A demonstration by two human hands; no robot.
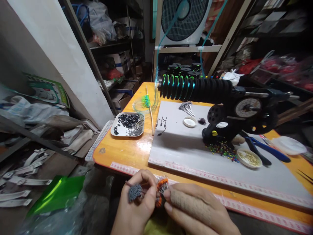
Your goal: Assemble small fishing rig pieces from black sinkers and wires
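My left hand [138, 204] is closed around a bundle of thin stems with dark grey tips [135, 193], which stick out above the curled fingers. Between my two hands shows a cluster with orange and grey ends [162, 185]; whether it belongs to the same bundle I cannot tell. My right hand [195, 205], one finger wrapped in a tan bandage [189, 204], presses its fingertips together at this cluster's right side. Both hands are in front of the table's near edge. The palms hide the lower part of what they hold.
A white tray [114, 131] of small black and grey parts stands on the orange table [105, 143]. On the grey board [181, 148] are a black geared machine [234, 112], scattered coloured beads [221, 150], a dish of gold pieces [249, 159] and blue-handled pliers [269, 149].
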